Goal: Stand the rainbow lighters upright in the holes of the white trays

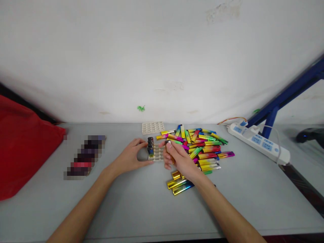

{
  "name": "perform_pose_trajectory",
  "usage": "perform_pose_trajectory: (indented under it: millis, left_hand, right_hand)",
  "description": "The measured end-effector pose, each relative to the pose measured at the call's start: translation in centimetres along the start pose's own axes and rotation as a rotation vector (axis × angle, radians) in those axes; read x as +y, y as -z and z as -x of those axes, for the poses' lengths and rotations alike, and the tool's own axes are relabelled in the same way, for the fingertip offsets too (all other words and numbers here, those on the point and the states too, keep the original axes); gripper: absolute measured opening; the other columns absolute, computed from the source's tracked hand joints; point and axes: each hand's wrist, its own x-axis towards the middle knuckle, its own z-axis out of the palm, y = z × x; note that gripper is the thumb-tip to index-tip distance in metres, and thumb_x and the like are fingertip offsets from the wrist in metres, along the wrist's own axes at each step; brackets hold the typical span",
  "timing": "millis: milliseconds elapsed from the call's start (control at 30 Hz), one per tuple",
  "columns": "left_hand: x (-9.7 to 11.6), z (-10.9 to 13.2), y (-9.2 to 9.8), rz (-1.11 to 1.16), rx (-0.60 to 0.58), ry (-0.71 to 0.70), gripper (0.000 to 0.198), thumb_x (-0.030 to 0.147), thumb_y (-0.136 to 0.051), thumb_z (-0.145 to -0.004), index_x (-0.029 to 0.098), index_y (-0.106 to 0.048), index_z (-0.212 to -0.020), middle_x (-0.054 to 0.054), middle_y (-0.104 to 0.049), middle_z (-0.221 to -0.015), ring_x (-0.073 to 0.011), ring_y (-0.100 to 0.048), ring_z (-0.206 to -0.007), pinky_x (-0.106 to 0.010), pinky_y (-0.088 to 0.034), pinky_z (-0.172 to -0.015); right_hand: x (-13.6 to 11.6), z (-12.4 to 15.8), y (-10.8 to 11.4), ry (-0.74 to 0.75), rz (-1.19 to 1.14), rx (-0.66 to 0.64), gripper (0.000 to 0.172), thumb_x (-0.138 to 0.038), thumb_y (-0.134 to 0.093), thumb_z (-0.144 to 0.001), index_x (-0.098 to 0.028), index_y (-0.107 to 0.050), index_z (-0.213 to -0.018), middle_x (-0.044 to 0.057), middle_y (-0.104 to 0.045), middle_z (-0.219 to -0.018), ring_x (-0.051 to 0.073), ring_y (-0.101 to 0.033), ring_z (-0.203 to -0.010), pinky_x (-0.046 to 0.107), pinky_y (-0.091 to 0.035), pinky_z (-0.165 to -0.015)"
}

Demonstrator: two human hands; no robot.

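A small cream tray (159,153) with rows of round holes lies on the grey table. Several lighters (150,145) stand upright in its left column. My left hand (133,155) curls round the tray's left edge, thumb and fingers touching it. My right hand (177,158) is closed on a gold lighter (170,152), held upright just right of the tray. A heap of shiny multicoloured lighters (202,146) spreads out to the right of my right hand. A few gold ones (178,185) lie under my right wrist.
A second cream tray (153,127) lies behind, near the white wall. A white power strip (258,141) with cables sits at the right by a blue metal strut (286,98). A red bag (22,145) fills the left; a blurred patch (84,157) lies beside it.
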Motion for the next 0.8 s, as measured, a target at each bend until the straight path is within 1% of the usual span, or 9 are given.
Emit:
perform_pose_trajectory:
  millis: [67, 100, 167, 300, 433, 567, 800]
  left_hand:
    - [-0.1, 0.0, 0.0, 0.002, -0.002, -0.002, 0.065, 0.067, -0.091, -0.083, 0.022, -0.078, -0.127, -0.014, -0.074, -0.133, -0.037, -0.071, -0.126, -0.054, -0.058, -0.117]
    - [-0.1, 0.0, 0.0, 0.003, -0.003, -0.004, 0.064, 0.067, -0.091, -0.083, 0.022, -0.078, -0.127, -0.014, -0.074, -0.133, -0.0367, -0.071, -0.125, -0.054, -0.058, -0.117]
    - [-0.1, 0.0, -0.1, 0.005, -0.002, -0.002, 0.064, 0.067, -0.091, -0.082, 0.023, -0.078, -0.127, -0.014, -0.074, -0.133, -0.0367, -0.071, -0.124, -0.054, -0.059, -0.117]
    - [-0.1, -0.1, 0.0, 0.006, 0.007, 0.003, 0.065, 0.069, -0.092, -0.081, 0.023, -0.079, -0.126, -0.013, -0.074, -0.134, -0.0382, -0.071, -0.126, -0.056, -0.058, -0.118]
    - [0.1, -0.1, 0.1, 0.021, -0.003, 0.004, 0.065, 0.068, -0.092, -0.081, 0.024, -0.079, -0.126, -0.014, -0.075, -0.134, -0.0388, -0.071, -0.126, -0.058, -0.058, -0.118]
    - [0.1, -0.2, 0.1, 0.015, -0.017, 0.021, 0.065, 0.069, -0.091, -0.08, 0.024, -0.08, -0.125, -0.013, -0.074, -0.135, -0.0388, -0.071, -0.126, -0.057, -0.058, -0.118]
    - [0.2, -0.2, 0.2, 0.01, -0.01, 0.006, 0.064, 0.069, -0.091, -0.081, 0.023, -0.079, -0.124, -0.013, -0.074, -0.134, -0.0382, -0.071, -0.126, -0.057, -0.058, -0.118]
  right_hand:
    - [0.0, -0.1, -0.4, -0.067, 0.017, 0.036, 0.065, -0.087, -0.078, -0.089, -0.025, -0.06, -0.102, -0.01, -0.039, -0.075, 0.009, -0.029, -0.057, 0.019, -0.025, -0.047]
    - [0.1, -0.1, -0.5, -0.088, 0.041, 0.055, 0.067, -0.089, -0.076, -0.088, -0.025, -0.059, -0.101, -0.01, -0.038, -0.075, 0.008, -0.027, -0.055, 0.019, -0.019, -0.046]
    - [0.2, -0.2, -0.7, -0.077, 0.097, 0.094, 0.07, -0.093, -0.072, -0.088, -0.026, -0.057, -0.097, -0.011, -0.037, -0.072, 0.008, -0.025, -0.053, 0.021, -0.016, -0.046]
    - [1.1, -0.4, -0.7, 0.036, 0.258, 0.186, 0.073, -0.098, -0.062, -0.09, -0.026, -0.05, -0.079, -0.01, -0.035, -0.063, 0.01, -0.027, -0.052, 0.026, -0.019, -0.048]
    - [2.0, -0.3, -0.5, 0.127, 0.482, 0.289, 0.072, -0.088, -0.059, -0.097, -0.027, -0.04, -0.065, -0.007, -0.034, -0.059, 0.011, -0.03, -0.056, 0.03, -0.02, -0.054]
    - [2.5, -0.3, -0.3, 0.165, 0.592, 0.325, 0.065, -0.076, -0.058, -0.099, -0.028, -0.038, -0.061, -0.006, -0.034, -0.057, 0.012, -0.032, -0.056, 0.03, -0.022, -0.055]
    - [2.6, -0.3, -0.1, 0.187, 0.63, 0.308, 0.056, -0.063, -0.059, -0.098, -0.028, -0.038, -0.06, -0.005, -0.039, -0.058, 0.013, -0.035, -0.057, 0.031, -0.025, -0.057]
